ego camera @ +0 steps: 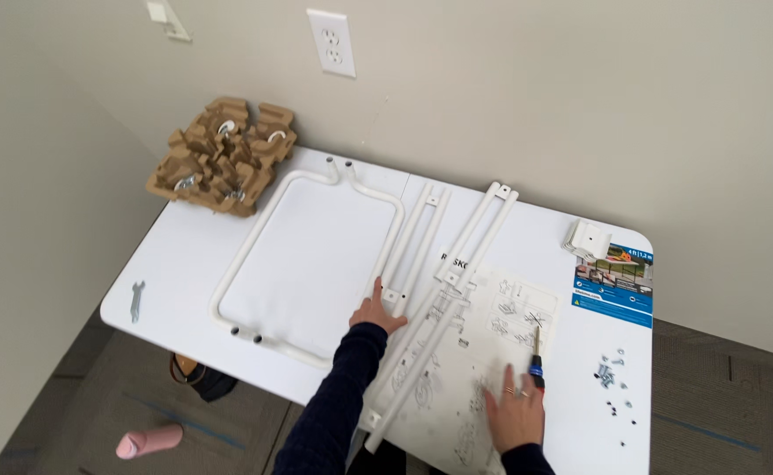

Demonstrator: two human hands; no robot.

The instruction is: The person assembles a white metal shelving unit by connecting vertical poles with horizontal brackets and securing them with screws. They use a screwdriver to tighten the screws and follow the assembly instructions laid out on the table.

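My left hand (375,314) rests on the near end of a pair of white metal bars (414,242) lying on the white table (175,264). My right hand (516,415) lies flat on an unfolded instruction sheet (483,352), fingers spread, with a ring on one finger. A screwdriver with a black and blue handle (537,359) lies by its fingertips, touching or nearly so. A second pair of white bars (479,233) lies beside the first, and a longer bar (413,378) crosses the sheet between my hands.
A bent white tube frame (267,233) lies left of my left hand. A brown cardboard insert with castor wheels (223,154) sits at the far left corner. A flat wrench (136,300), small screws (611,378), a white bracket (590,238) and a blue label (613,286) also lie here.
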